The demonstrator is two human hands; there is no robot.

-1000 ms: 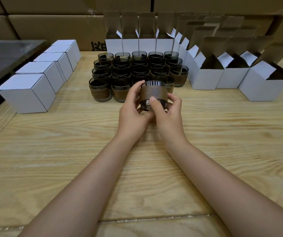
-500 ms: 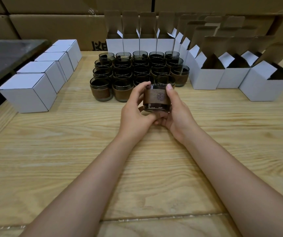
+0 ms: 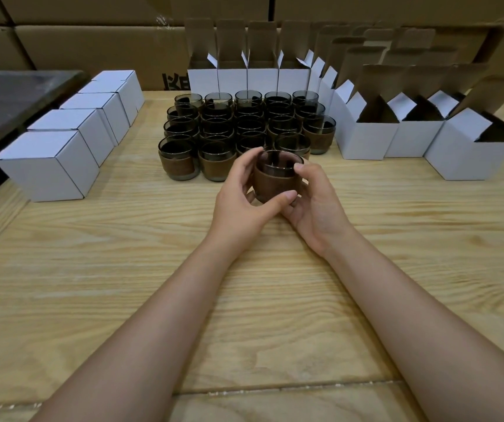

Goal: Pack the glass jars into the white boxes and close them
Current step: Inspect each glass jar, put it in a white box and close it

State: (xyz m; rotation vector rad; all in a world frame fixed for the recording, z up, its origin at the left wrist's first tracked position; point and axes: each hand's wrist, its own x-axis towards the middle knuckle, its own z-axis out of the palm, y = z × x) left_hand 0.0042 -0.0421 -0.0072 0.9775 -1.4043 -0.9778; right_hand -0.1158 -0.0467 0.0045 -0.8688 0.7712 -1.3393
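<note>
Held jar (image 3: 277,175) — smoked dark glass, round, upright with the open mouth up, lower body wrapped in a brown band of leather-like finish; a mark on the band is too faint to read. It sits between both hands just in front of the jar block, toward the middle of the table. Whether its base touches the wood cannot be told.

Left hand (image 3: 243,197): curled around the jar's left side, thumb tip pressed low on the brown band.

Right hand (image 3: 314,202): cupped against the jar's right side and underside, palm turned up, a fingertip on the glass rim.

Jar block (image 3: 238,129): identical smoked-glass jars with brown bands, standing upright and touching in close rows, near the far edge of the table, centre.

Open boxes (image 3: 366,132) — white card outside, raw brown card inside, square section, top flaps standing up. One row stands directly behind the jars at the far edge; others run along the right side toward the far right corner.

Closed boxes (image 3: 49,166): plain white cubes, matte, tops shut, in a touching line along the left edge.

Table (image 3: 122,269): pale wood planks with bold grain, a seam near the front edge.

Brown cartons (image 3: 92,47): corrugated, stacked behind the table; black printing between the white boxes is partly hidden and unreadable.
</note>
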